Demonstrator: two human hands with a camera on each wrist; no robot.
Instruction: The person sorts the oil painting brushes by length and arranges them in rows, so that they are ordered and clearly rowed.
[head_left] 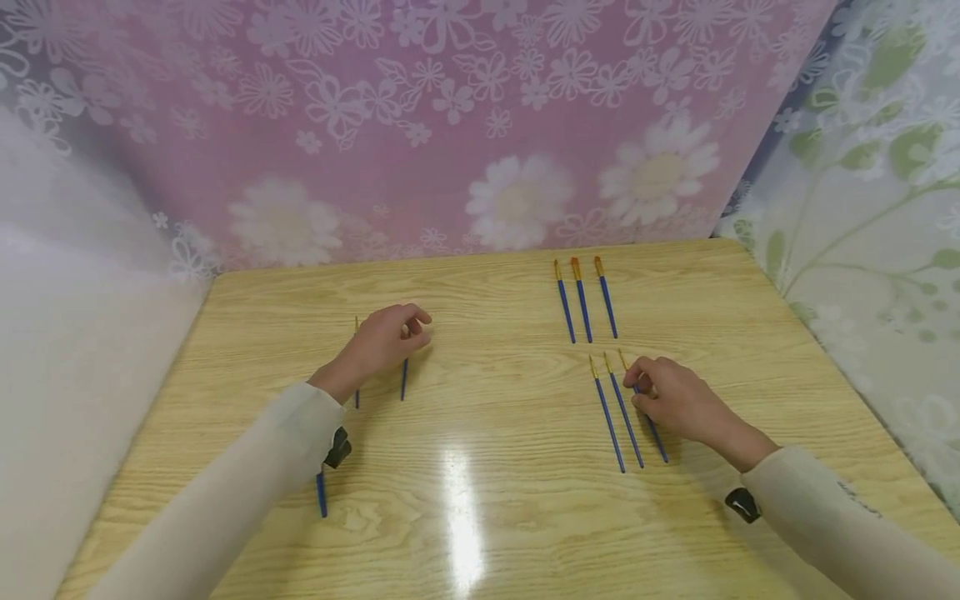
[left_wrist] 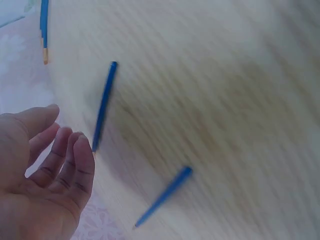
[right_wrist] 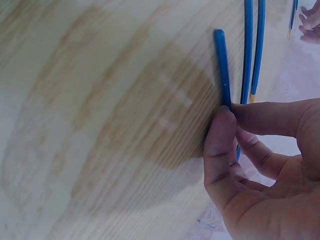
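My right hand (head_left: 678,400) pinches a thin paintbrush (head_left: 656,437) between thumb and forefinger, its blue handle (right_wrist: 223,65) pointing away from the fingertips in the right wrist view. Two more thin paintbrushes (head_left: 609,422) lie just left of it, side by side on the table. On the left side, my left hand (head_left: 386,337) hovers with loosely bent fingers and nothing between them. Below it lies one blue paintbrush (head_left: 404,380), its upper part covered by the hand. Another paintbrush (head_left: 357,398) lies further left, partly behind the wrist.
Three paintbrushes with wider orange tips (head_left: 580,292) lie in a row at the back right of the wooden table (head_left: 480,375). A blue handle (head_left: 322,496) shows from under the left sleeve. A pink flowered cloth (head_left: 420,142) hangs behind the table's back edge.
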